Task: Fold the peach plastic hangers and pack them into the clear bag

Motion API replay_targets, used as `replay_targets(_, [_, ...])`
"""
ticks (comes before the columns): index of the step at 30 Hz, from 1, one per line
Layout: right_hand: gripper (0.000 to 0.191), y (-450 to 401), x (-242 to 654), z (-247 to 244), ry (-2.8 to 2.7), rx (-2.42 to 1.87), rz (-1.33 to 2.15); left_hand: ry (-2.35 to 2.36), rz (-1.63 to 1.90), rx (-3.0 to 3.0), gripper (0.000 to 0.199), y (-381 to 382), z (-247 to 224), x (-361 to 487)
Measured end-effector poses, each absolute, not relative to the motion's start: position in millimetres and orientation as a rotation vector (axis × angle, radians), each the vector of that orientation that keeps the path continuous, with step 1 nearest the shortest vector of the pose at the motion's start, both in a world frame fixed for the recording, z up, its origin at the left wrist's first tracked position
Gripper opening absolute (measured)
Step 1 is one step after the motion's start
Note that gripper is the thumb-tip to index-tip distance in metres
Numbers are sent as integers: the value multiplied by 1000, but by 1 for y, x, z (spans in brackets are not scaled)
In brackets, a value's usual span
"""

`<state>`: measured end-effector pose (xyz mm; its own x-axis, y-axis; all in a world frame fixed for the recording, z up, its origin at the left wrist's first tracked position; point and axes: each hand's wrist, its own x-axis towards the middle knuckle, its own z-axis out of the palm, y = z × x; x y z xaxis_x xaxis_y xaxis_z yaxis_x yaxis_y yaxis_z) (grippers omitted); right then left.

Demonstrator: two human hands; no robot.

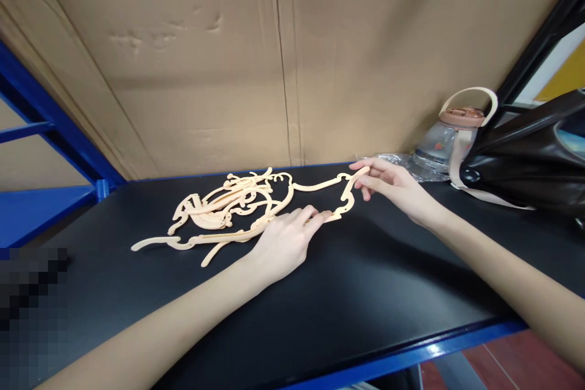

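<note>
We pinch one end of the beige hanger (pixel 349 200) between the thumb and fingers of our right hand (pixel 392 186); our left hand (pixel 287 237) curls its fingers around the nearer bar.

The right grip (pixel 388 187) pinches a cream folding hanger (pixel 315 187); the left grip (pixel 287 236) holds its near side above the black bench (pixel 388 298).
</note>
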<state>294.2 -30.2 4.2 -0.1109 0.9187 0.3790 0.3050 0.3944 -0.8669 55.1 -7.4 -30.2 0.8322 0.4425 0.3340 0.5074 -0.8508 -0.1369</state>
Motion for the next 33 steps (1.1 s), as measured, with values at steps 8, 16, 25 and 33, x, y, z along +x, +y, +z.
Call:
replay_targets(8, [41,-31,291,2,-1727,-1009,815,-687,-438,-2826,43,-6,-33,55])
replay_targets(16, [23,-25,302,2,-1750,-1342,348,-793,-489,-2867,38,-7,-34,54])
replay_targets(25, [26,-25,312,7,-2338,-1399,195,-821,-543,-2756,42,-6,-36,53])
replay_targets(33, [32,-22,314,0,-2171,-1367,444,-473,-580,-2547,42,-12,-29,53])
